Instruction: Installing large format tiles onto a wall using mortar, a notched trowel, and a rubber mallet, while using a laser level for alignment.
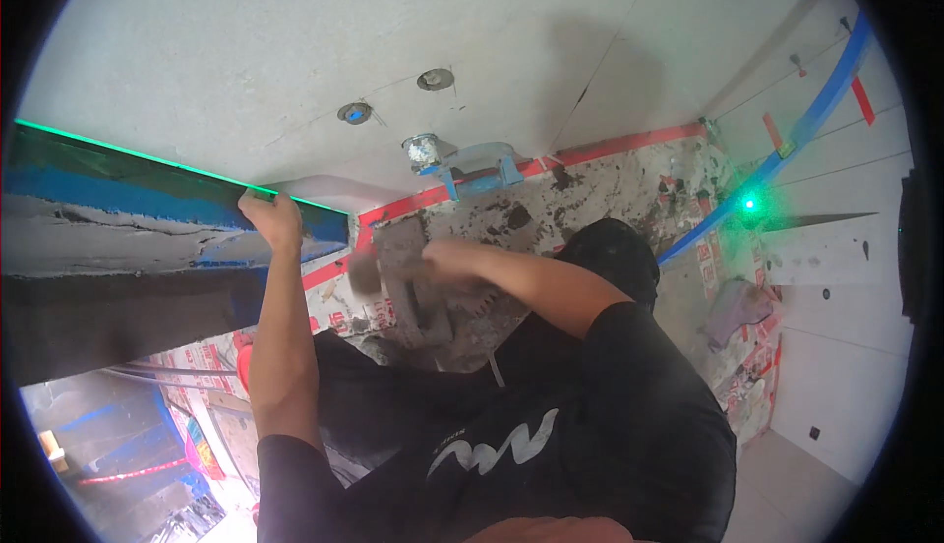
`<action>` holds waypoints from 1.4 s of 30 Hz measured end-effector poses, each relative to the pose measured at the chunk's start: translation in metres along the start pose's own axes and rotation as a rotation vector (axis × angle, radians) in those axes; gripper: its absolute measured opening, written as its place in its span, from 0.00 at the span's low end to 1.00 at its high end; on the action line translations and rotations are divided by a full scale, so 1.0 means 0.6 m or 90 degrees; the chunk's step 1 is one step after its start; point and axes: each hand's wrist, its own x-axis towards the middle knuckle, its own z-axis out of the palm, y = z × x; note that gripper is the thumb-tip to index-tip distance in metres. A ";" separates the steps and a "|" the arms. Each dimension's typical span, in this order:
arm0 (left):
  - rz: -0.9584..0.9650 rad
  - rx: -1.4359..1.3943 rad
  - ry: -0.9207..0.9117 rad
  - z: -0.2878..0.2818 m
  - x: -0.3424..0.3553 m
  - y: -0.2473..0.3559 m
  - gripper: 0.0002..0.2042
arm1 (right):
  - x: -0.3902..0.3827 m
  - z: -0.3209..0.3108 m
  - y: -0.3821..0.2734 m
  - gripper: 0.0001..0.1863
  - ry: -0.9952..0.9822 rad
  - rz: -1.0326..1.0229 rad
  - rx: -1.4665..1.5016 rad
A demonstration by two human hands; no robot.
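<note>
1. Looking down from the head view, the left hand [272, 216] is up at about 10 o'clock from picture centre, fingers curled together over the top edge of the grey-and-blue coated ledge [147, 213], right where the thin green laser line [128, 152] runs along it.
2. The right hand [369, 270] is blurred, roughly at centre, and looks clamped on the handle end of a mortar-caked notched trowel [418, 287]. I can't tell the exact finger wrap through the blur.
3. Key relation: the trowel's long axis runs about 11 to 5 o'clock, blade hanging away from the right hand toward 4 o'clock, over the mortar-spattered floor area [590, 189]. The right hand is clearly the one on it; the left hand sits well apart at 9 o'clock from it.
4. Around that: pale grey wall panels [295, 41] above with a round pipe stub [423, 150] and two capped outlets, red tape strip [610, 145] along the base, a blue hose [787, 140] curving at 2 o'clock.
5. Containers: none I can make out, nothing holding mortar in view.
</note>
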 end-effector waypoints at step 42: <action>0.913 0.317 0.186 -0.122 0.115 0.912 0.39 | -0.570 -0.024 0.184 0.27 0.720 0.117 0.022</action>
